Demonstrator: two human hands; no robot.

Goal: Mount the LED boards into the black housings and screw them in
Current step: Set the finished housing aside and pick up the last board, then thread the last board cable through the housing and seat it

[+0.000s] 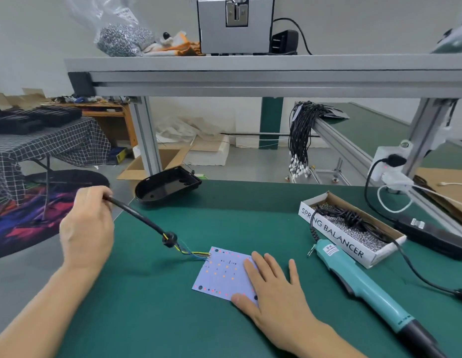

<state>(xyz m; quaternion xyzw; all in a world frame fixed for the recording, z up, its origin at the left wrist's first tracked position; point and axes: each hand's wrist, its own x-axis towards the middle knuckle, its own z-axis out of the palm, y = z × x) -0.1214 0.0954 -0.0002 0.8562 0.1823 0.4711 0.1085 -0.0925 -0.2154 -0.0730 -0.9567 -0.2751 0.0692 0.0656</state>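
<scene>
A white square LED board (222,273) lies flat on the green mat (173,319), with coloured wires running from its far left corner into a black cable (137,214) fitted with a round grommet. My left hand (86,228) grips the cable's far end and holds it above the table's left edge. My right hand (273,285) rests flat on the board's right side, fingers straight, thumb at the near edge. An empty black housing (168,186) sits at the mat's far left edge. A teal electric screwdriver (359,280) lies to the right of my right hand.
A cardboard box marked SPRING BALANCER (335,240) holds screws and a coiled black cord at the right. Behind it stand a socket block (387,164) and a black controller (431,233). An aluminium shelf (250,71) spans overhead. Black cable bundles (302,135) hang at the back.
</scene>
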